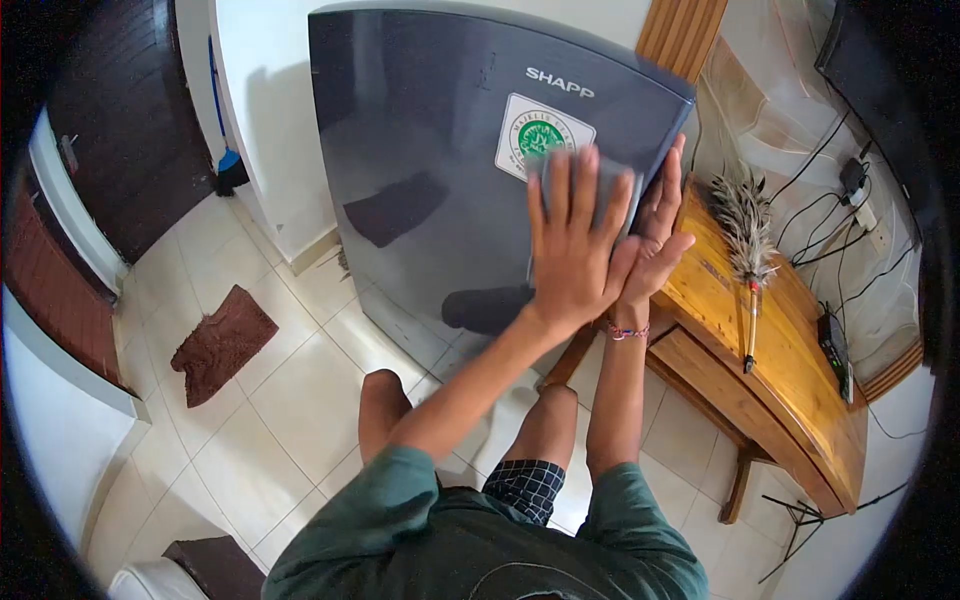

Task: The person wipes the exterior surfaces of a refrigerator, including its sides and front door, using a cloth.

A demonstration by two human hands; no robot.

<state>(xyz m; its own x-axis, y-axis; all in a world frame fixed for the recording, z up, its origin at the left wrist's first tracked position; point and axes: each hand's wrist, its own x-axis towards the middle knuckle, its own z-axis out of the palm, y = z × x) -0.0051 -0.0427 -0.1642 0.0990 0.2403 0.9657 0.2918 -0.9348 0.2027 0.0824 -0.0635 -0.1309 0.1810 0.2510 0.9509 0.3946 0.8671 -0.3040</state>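
Note:
A dark grey refrigerator [430,130] stands before me, with raised brand letters and a white sticker [507,140] bearing a green round emblem on its door. Over the door's right part is my left hand [578,240], fingers stretched and spread, covering the sticker's lower edge. A pale grey patch [604,195] shows between and beside those fingers; whether it is a cloth or part of the door I cannot tell. My right hand [655,225], with a braided bracelet at the wrist, lies along the refrigerator's right side edge with its fingers extended.
To the right, a wooden table [700,270] carries a feather duster [745,240] and a small black box [833,350]; cables hang behind it. A brown cloth [225,345] lies on the tiled floor at left. A blue broom [228,165] leans by the doorway. A black stand [800,515] is at lower right.

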